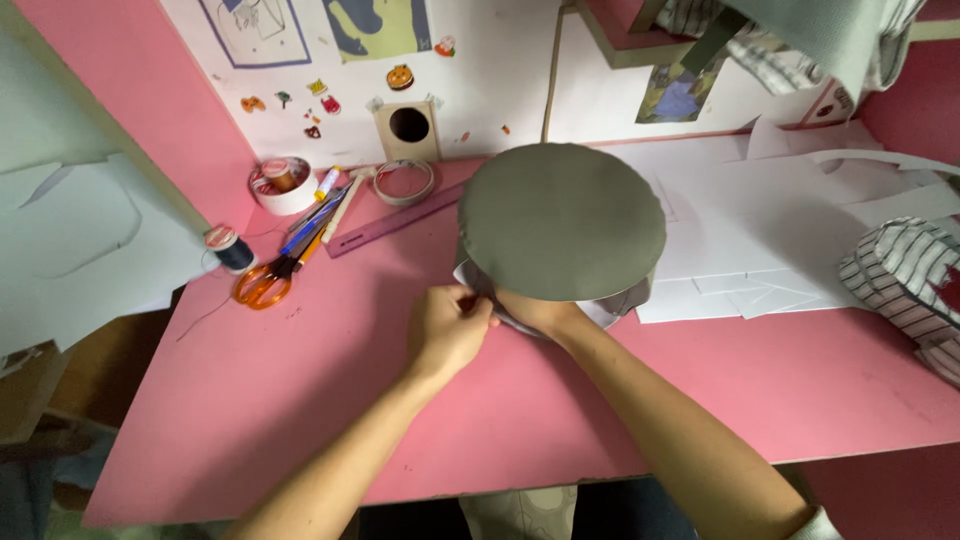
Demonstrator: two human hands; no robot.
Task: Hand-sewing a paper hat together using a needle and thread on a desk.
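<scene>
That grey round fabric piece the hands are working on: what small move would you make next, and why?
Probably turn the grey round piece slightly, bringing a fresh stretch of edge to the fingers. The left hand pinches the lower rim beside the pale lining, while the right hand is tucked underneath, supporting it. Only that short section lies within the pinch.

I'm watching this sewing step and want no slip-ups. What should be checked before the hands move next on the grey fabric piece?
1. Left hand pinching the rim of the grey fabric round: ok.
2. Right hand gripping under the round: cannot tell, it is hidden.
3. Needle or thread at the fingers: cannot tell, too small.
4. Orange-handled scissors away from both hands: ok.
5. Thread spool on the pink table: ok.
6. White paper sheets not caught under the round: cannot tell.
</scene>
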